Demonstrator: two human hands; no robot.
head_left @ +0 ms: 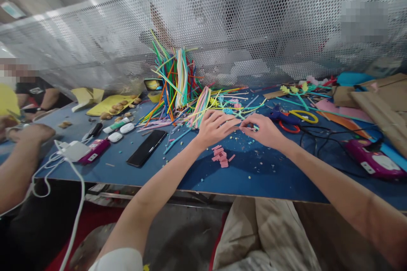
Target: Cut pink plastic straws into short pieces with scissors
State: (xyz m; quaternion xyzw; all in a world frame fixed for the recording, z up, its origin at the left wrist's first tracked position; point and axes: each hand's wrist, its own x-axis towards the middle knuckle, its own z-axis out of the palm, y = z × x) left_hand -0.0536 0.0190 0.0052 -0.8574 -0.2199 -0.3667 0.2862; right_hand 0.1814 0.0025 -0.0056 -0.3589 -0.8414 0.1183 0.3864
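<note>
My left hand [215, 127] and my right hand [263, 131] meet above the blue table [254, 173], fingertips pinched together around a small piece I cannot make out. A little heap of pink cut pieces [221, 156] lies just below the hands. Behind them a big bundle of coloured straws [178, 80] stands and sprawls across the table.
A black phone [146, 147] lies left of my hands. Scissors with yellow and red handles [292, 119] sit to the right, near a purple glue gun [370, 157] with black cords. Cardboard sheets [378, 101] fill the far right. Another person's arm [19, 161] rests at the left. A perforated metal screen [254, 29] backs the table.
</note>
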